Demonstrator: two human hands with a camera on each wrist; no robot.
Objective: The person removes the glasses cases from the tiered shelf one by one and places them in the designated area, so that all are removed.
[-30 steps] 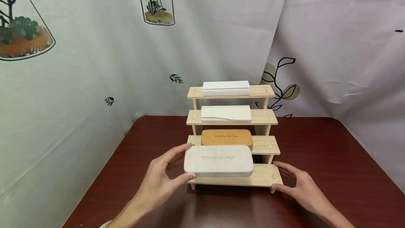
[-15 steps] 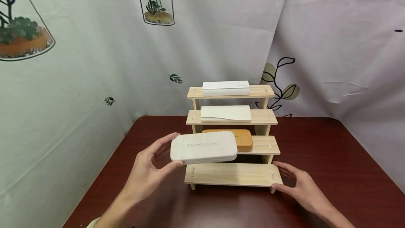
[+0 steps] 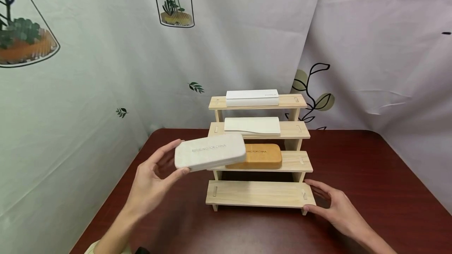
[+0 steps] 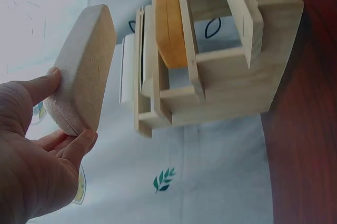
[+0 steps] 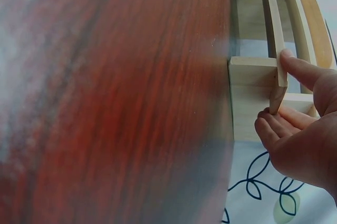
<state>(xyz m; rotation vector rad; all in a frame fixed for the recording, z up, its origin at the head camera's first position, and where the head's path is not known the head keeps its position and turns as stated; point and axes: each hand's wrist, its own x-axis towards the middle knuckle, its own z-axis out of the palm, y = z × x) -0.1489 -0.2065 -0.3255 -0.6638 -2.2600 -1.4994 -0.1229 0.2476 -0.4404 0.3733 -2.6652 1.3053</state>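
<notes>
Pale case [image 3: 210, 152]: left hand [image 3: 151, 179] pinches 1 end; grip firmly, clearing orange case [image 3: 265, 160] beyond. Right hand [image 3: 337, 207] pinches wooden rack [image 3: 259, 194]; brace lightly.

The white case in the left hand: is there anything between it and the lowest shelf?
Nothing visible stands in the way. The left hand holds the white case up in the air, and no object shows between it and the lowest shelf. The right hand holds only that shelf's right end.
</notes>
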